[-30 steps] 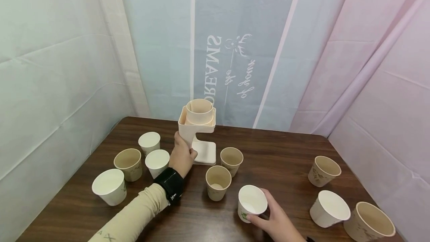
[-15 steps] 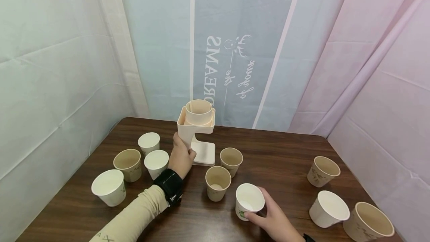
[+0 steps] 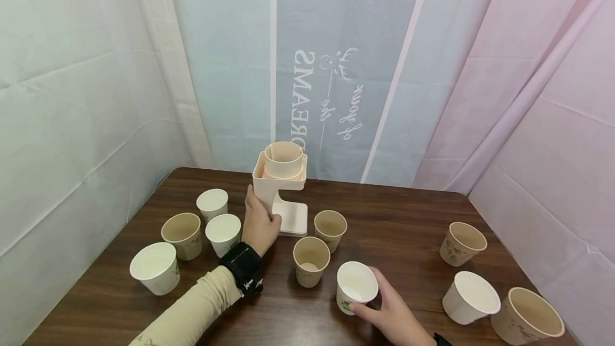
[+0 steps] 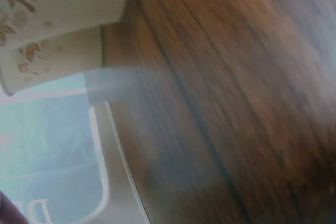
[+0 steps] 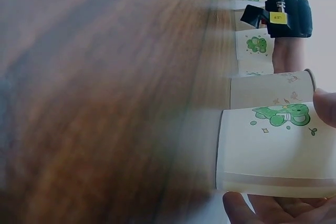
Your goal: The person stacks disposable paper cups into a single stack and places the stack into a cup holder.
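My left hand (image 3: 261, 226) grips the upright post of a cream C-shaped stand (image 3: 281, 183). A round cylinder (image 3: 283, 163) sits in the stand's square top, above a flat base (image 3: 294, 219). In the left wrist view the pale base edge (image 4: 118, 182) shows near two brown paper cups (image 4: 63, 56). With thumb and fingers around its side, my right hand (image 3: 396, 314) holds a white paper cup (image 3: 357, 284) upright. Green cartoon print marks this white cup (image 5: 273, 145) in the right wrist view. Just left of it stand two brown paper cups (image 3: 311, 268), one behind the other.
Several white and brown paper cups (image 3: 156, 271) stand on the left of the dark wooden table (image 3: 384, 218). At the right side are two brown cups (image 3: 461, 247) and a white cup (image 3: 471, 300). Fabric curtains (image 3: 230, 57) enclose the back and sides.
My right hand and the white cup have shifted slightly left and toward the brown cups, then come to rest. My left hand stays on the stand's post.
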Demonstrator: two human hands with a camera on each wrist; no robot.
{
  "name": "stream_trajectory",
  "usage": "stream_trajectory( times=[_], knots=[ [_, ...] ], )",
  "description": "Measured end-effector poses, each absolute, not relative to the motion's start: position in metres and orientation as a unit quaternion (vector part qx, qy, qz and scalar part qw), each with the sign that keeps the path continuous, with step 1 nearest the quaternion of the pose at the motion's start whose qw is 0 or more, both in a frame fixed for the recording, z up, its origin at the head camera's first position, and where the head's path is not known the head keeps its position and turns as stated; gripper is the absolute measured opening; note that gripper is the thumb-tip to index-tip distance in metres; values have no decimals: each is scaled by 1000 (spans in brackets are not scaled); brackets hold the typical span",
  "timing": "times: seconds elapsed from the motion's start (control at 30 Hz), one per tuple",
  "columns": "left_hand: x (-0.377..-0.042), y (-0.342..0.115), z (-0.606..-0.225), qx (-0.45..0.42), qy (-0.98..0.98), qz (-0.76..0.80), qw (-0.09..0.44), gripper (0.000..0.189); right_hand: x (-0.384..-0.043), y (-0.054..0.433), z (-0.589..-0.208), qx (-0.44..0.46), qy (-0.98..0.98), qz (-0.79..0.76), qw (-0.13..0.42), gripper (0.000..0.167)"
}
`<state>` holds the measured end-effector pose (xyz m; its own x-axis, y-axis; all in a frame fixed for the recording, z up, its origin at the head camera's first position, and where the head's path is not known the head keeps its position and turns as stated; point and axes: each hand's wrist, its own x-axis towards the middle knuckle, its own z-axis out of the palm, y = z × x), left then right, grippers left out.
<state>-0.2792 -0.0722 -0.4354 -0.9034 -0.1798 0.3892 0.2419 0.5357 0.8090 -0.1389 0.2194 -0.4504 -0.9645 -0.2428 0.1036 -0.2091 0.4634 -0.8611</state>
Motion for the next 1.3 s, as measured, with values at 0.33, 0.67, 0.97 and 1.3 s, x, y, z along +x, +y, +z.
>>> stream_trajectory(
  times=[0.33,0.67,0.97,1.3],
  knots=[
    [-267,-70,-423,-19,-827,-505,247,97,-138,220,-453,-162,848,-506,0,66],
    [-227,-65,-405,-49,-782,-567,255,89,-141,221,-451,-144,846,-512,25,70],
    [-184,-98,-378,-101,-788,-553,249,72,-140,219,-451,-141,849,-509,29,71],
    [-144,-173,-358,-151,-800,-487,317,59,-138,220,-453,-158,846,-509,6,68]
  ],
)
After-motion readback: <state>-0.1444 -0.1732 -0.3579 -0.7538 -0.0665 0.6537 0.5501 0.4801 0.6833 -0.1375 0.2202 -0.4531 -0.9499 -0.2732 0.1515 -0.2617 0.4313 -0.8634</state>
